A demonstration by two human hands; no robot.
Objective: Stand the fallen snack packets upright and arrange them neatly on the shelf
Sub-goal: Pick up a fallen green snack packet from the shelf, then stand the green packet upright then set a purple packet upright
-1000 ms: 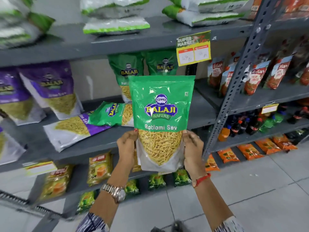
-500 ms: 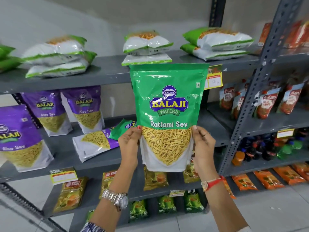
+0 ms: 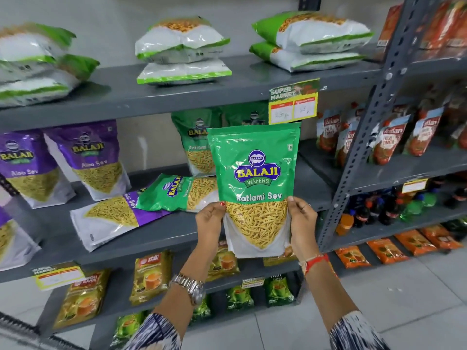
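I hold a green Ratlami Sev packet (image 3: 255, 173) upright in front of the middle grey shelf (image 3: 177, 231). My left hand (image 3: 209, 223) grips its lower left edge and my right hand (image 3: 302, 223) its lower right edge. Behind it on the shelf, a second green packet (image 3: 174, 193) lies flat on its side. It overlaps a fallen purple Aloo Sev packet (image 3: 111, 218). Two purple packets (image 3: 93, 160) stand upright at the left. Another green packet (image 3: 197, 142) stands at the back, partly hidden by the one I hold.
The top shelf (image 3: 227, 89) carries stacks of white-and-green packets (image 3: 182, 51) lying flat. A yellow price tag (image 3: 293, 102) hangs from its edge. A slotted metal upright (image 3: 358, 147) divides off red ketchup pouches (image 3: 389, 137) and bottles at the right. Tea packets (image 3: 149, 276) fill the lower shelf.
The held packet sits lower and further right in view than before, close to the shelf's right end. The view has tilted and moved closer; both hands keep their grip.
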